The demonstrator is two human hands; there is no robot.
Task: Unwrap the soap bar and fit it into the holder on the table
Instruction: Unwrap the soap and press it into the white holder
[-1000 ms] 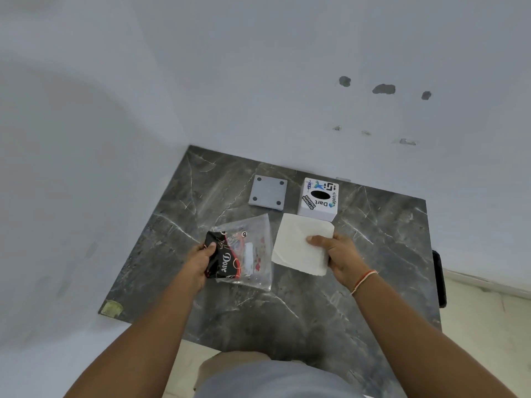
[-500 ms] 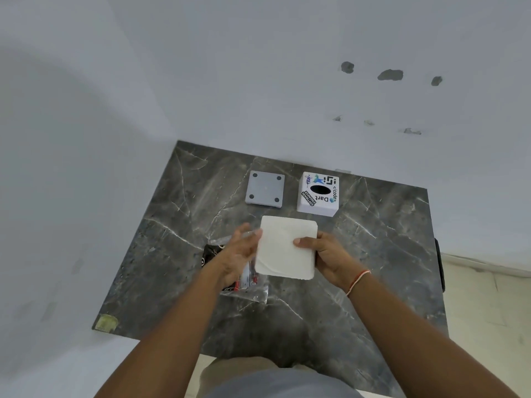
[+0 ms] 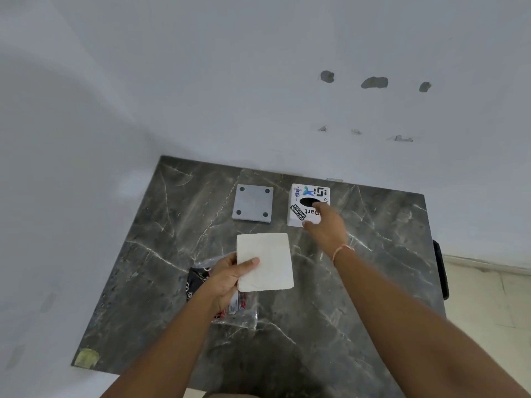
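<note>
Right hand (image 3: 326,225) left the soap bar (image 3: 265,261), now spread on holder (image 3: 309,204) labelled "Dart", "SOFTWARE ENGINEER"; left hand (image 3: 230,278) pinches soap alone.

The table (image 3: 373,282) has a dark grey marble-pattern top with pale veins. A yellowish patch (image 3: 86,358) marks its near left corner. A black object (image 3: 441,268) sits against the table's right edge; what it is cannot be told. The wall (image 3: 258,81) behind is pale grey. Three dark holes (image 3: 374,82) show in a row on its upper right, with smaller chipped marks (image 3: 402,138) below them. Pale floor (image 3: 488,297) shows at right.
</note>
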